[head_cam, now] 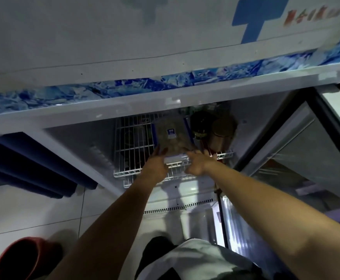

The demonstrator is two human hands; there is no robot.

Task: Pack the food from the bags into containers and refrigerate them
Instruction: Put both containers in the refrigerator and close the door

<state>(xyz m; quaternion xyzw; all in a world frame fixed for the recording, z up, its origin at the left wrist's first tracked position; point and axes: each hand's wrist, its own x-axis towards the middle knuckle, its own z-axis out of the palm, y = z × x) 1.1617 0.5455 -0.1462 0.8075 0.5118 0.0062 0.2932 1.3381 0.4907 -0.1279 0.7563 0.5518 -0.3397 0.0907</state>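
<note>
Container [172, 137] | clear, brownish food inside, blue label | on wire shelf [132, 142]

shelf left: wire shelf [133, 146] lying bare beside the left wall | shelf middle: container [172, 136] occupying it | shelf right: dark jar [199, 124] and brown jar [222, 131] blocking the back corner | right: open glass door [298, 150] bounding the reach

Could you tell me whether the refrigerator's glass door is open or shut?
Open: the glass door is swung out right, baring the white wire shelf.
</note>
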